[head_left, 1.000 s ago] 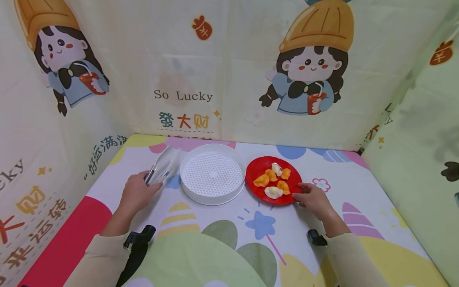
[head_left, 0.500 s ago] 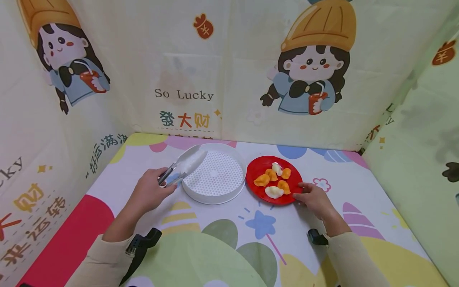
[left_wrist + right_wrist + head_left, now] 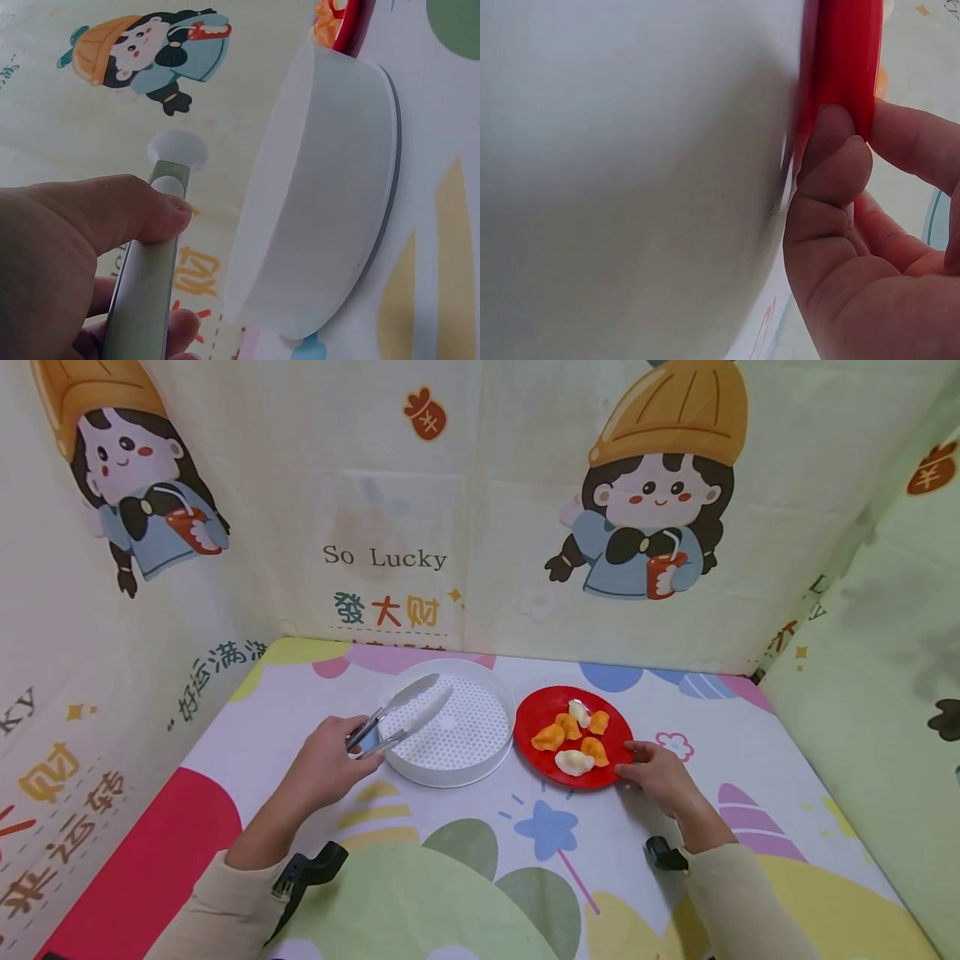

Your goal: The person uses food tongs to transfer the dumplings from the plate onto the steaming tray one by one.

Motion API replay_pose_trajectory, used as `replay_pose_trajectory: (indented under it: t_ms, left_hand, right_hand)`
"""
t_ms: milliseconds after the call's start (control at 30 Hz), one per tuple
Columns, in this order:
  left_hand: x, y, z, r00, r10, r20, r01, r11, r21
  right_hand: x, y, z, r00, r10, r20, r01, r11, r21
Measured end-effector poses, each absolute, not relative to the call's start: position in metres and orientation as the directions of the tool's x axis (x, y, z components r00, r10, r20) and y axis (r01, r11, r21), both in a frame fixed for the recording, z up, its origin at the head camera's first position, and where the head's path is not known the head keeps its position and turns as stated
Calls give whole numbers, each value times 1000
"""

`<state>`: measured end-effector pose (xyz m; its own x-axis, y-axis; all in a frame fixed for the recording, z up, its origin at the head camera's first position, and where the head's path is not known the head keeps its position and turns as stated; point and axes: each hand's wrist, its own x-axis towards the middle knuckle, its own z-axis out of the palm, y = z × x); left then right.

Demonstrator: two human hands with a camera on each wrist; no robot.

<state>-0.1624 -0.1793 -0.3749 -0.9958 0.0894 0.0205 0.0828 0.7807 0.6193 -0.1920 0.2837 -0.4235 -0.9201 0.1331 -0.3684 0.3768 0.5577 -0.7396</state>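
In the head view my left hand (image 3: 327, 766) grips a pair of metal tongs (image 3: 408, 732), whose two arms stand apart and whose tips overlap the white steamer tray (image 3: 442, 778). The left wrist view shows the thumb pressed along one arm of the tongs (image 3: 142, 292), beside the tray's tall side wall (image 3: 330, 180). My right hand (image 3: 660, 781) pinches the near right rim of a red plate (image 3: 536, 768). Several orange dumplings (image 3: 548, 737) and white dumplings (image 3: 574, 763) lie on that plate. Up close, the right wrist view has fingers at the red rim (image 3: 847, 67).
The tray has a perforated floor and stands just left of the plate, rim near rim. A patterned cloth (image 3: 465, 893) covers the table. Printed curtains (image 3: 495, 510) close off the back and both sides.
My left hand has moved right with the tongs, bringing their tips from left of the tray to above it. The right hand and the plate have stayed in place.
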Motion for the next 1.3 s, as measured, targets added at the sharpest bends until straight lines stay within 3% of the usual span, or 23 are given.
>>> replay_pose_trajectory:
  t_ms: [1300]
  left_hand:
    - [-156,-112,-390,-939,336,72,318,772,550]
  right_hand:
    - [-193,288,-423,-920,74,-386,364,527,-768]
